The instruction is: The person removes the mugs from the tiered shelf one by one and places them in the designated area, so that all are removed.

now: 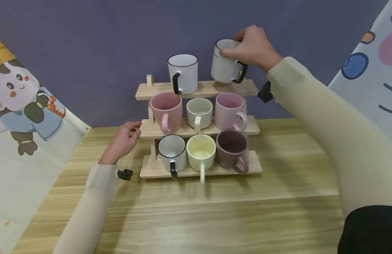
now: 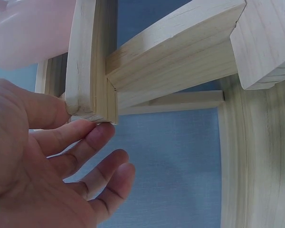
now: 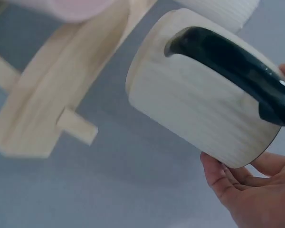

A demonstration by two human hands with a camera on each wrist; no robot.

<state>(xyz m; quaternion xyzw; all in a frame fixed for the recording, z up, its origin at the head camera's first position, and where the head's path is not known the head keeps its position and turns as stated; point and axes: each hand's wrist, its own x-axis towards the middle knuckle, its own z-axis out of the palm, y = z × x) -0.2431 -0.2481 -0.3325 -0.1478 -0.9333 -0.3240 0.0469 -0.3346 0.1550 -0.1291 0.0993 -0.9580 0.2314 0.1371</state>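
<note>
The black-handled white mug [image 1: 222, 67] hangs slightly tilted above the right end of the top shelf [image 1: 148, 92], its upper part clamped between the thumb and fingers of the right hand [image 1: 252, 47]. A second white mug [image 1: 187, 74] stands upright to its left, while the left hand [image 1: 121, 143] pinches the left end of the middle shelf [image 1: 253, 127] between thumb and fingertips, its outer fingers apart from it. Pink, cream and lilac mugs [image 1: 199, 110] stand on that shelf, three more mugs [image 1: 200, 153] on the bottom shelf [image 1: 254, 165].
</note>
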